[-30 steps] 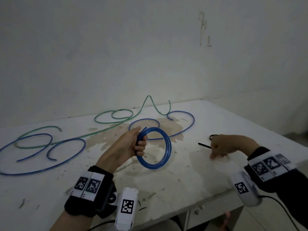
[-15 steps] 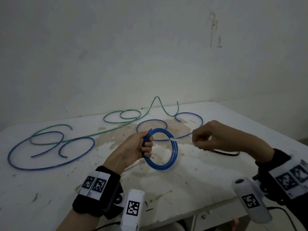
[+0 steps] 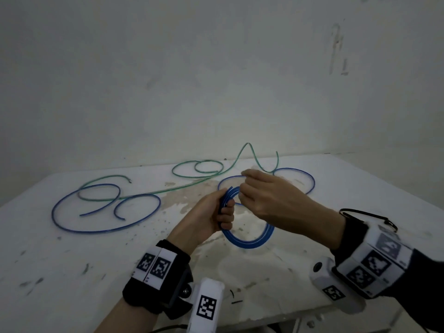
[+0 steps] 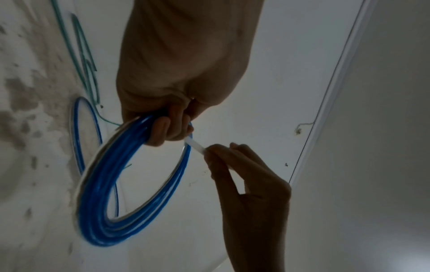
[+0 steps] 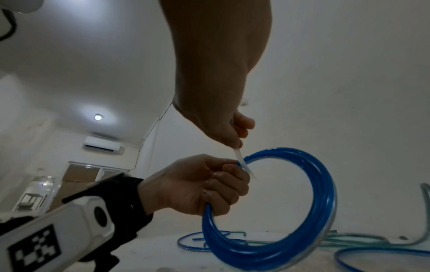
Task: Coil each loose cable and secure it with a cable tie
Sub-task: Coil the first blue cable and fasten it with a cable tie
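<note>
My left hand (image 3: 216,212) grips a coiled blue cable (image 3: 249,241) upright above the white table (image 3: 72,260); the coil (image 4: 130,211) hangs below my curled fingers (image 4: 167,130). My right hand (image 3: 266,200) pinches a thin white cable tie (image 4: 194,145) and holds its tip against the coil beside my left fingers. From the right wrist view the tie (image 5: 241,160) slants down from my right fingertips (image 5: 235,138) into the coil (image 5: 302,230) at my left hand (image 5: 209,185).
Loose blue cables (image 3: 103,212) and a long green cable (image 3: 192,174) sprawl across the far half of the table, near the wall. Another blue loop (image 3: 302,179) lies behind my right hand. A black strap (image 3: 370,216) sits by my right wrist.
My right hand rose from the table's right side with a white cable tie and came left to the coil. The left hand kept its grip on the coil.
</note>
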